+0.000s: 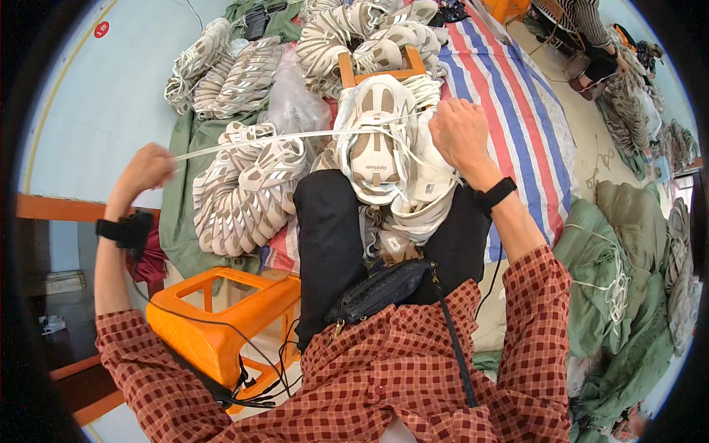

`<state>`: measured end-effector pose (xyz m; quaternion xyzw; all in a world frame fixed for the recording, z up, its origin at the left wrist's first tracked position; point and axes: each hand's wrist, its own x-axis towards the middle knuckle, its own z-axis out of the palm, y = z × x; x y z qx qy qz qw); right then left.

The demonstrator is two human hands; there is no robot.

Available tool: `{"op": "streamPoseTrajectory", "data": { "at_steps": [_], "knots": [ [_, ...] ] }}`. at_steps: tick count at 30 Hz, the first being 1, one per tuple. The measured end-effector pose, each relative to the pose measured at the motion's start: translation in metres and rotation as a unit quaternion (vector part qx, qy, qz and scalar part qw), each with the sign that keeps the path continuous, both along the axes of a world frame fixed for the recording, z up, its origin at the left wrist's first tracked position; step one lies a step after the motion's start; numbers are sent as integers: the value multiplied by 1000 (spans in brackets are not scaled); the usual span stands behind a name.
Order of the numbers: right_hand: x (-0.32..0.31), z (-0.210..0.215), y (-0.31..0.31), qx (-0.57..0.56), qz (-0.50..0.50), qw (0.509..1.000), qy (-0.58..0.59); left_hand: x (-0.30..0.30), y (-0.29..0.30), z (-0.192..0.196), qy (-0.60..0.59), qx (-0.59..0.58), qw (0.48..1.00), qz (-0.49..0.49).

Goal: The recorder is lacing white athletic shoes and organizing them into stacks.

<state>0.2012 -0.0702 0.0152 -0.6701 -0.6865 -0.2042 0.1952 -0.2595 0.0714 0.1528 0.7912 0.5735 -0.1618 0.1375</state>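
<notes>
A white shoelace (273, 138) is drawn out sideways across a white-and-beige shoe (374, 159), which lies between my knees with its tongue facing me. My left hand (150, 167), closed and slightly blurred, pinches the lace's far left stretch. On the other side, my right hand (459, 136) is closed round a lace end just right of the shoe. A second white shoe piece (430, 193) rests against its right side, with loose laces hanging over it. Whether the shoes have soles cannot be made out.
Nested rows of similar shoes (240, 214) lie at the left, with more at the back. An orange plastic stool (199, 295) stands at my left, cables hanging beside it. Striped sheeting (517, 125) spreads right. Green cloth bundles (591, 244) lie farther right; another person (591, 29) sits beyond.
</notes>
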Motion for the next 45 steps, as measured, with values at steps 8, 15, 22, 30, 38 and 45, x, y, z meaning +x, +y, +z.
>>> {"op": "streamPoseTrajectory", "data": {
  "at_steps": [8,15,22,30,38,45],
  "knots": [
    [-53,-17,-13,-276,25,957,88,-218,36,23,306,310,895,95],
    [-33,-7,-42,-210,113,950,199,-157,17,-46,157,251,954,57],
    [-40,12,-63,-188,108,971,103,129,-38,-119,-446,254,854,-89],
    [-49,4,-74,-208,117,954,181,239,-80,-144,-313,280,873,-248],
    [-29,-4,-79,-83,91,979,160,192,-66,-138,-297,235,920,-102],
    [-33,13,-91,-66,56,969,231,226,-70,-161,-349,234,884,-206]
  ]
}}
